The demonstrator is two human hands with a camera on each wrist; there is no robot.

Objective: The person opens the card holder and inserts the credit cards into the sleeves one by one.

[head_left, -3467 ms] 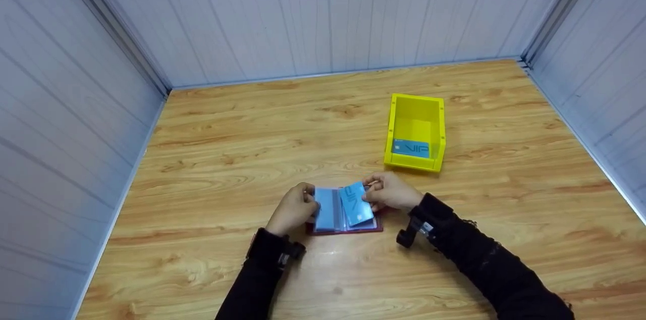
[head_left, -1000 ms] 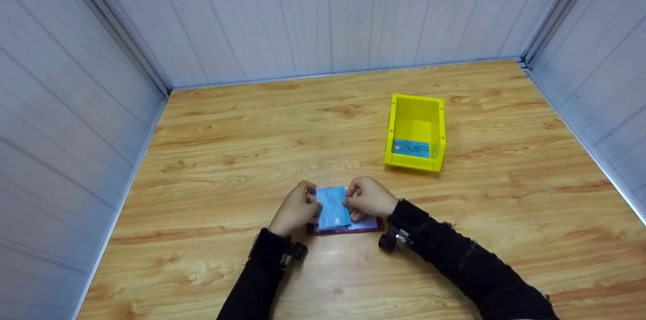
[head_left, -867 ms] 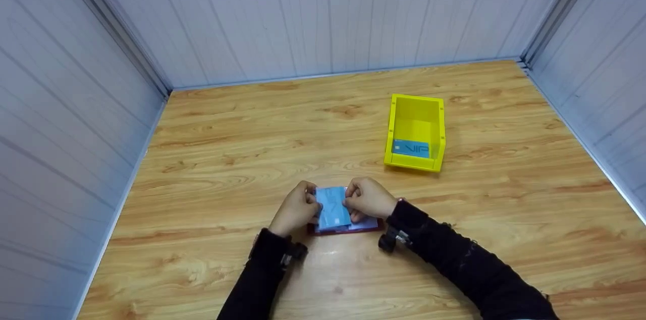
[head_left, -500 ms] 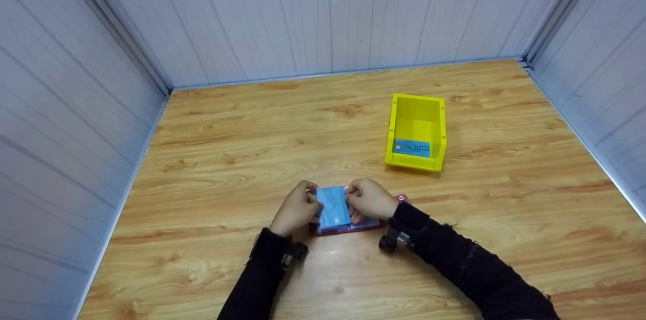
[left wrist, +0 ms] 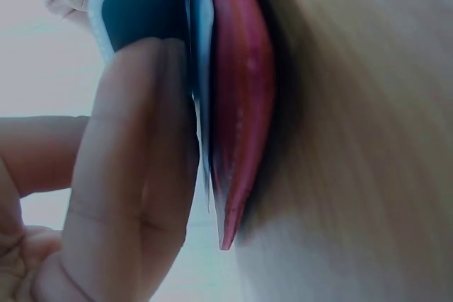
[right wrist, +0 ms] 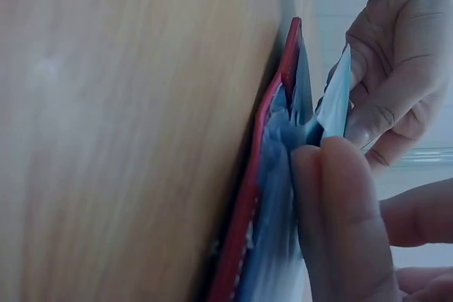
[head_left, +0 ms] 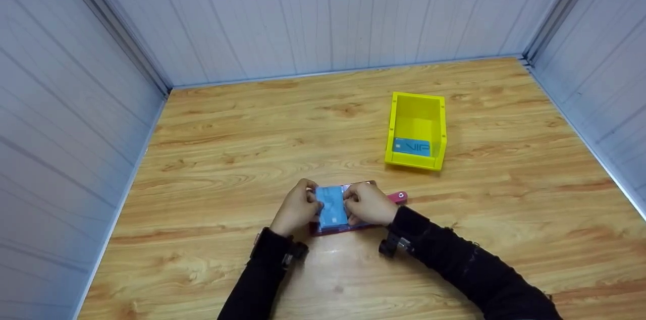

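Note:
A red card holder (head_left: 337, 231) lies spread on the table, its clear pages showing and its snap strap (head_left: 398, 197) sticking out to the right. Over its left half is a light-blue card (head_left: 330, 206), seemingly within a clear page. My left hand (head_left: 295, 206) pinches the card and page at the left edge, thumb on top. In the left wrist view, its fingers (left wrist: 134, 153) reach under the raised page beside the red cover (left wrist: 244, 83). My right hand (head_left: 371, 204) pinches the card's right edge. The right wrist view shows its fingertips (right wrist: 340, 167) at the pale card's edge (right wrist: 341, 93).
A yellow bin (head_left: 439, 151) stands on the table (head_left: 242, 148) behind and right of the card holder. Inside its front lies a blue VIP card (head_left: 411, 147). Pale panel walls (head_left: 303, 12) border the table at the back and both sides.
Since 3.5 seconds ago, the tilted card has gone from the holder's right half to the left, my right hand with it. Lately my right hand dips slightly and the strap comes into view.

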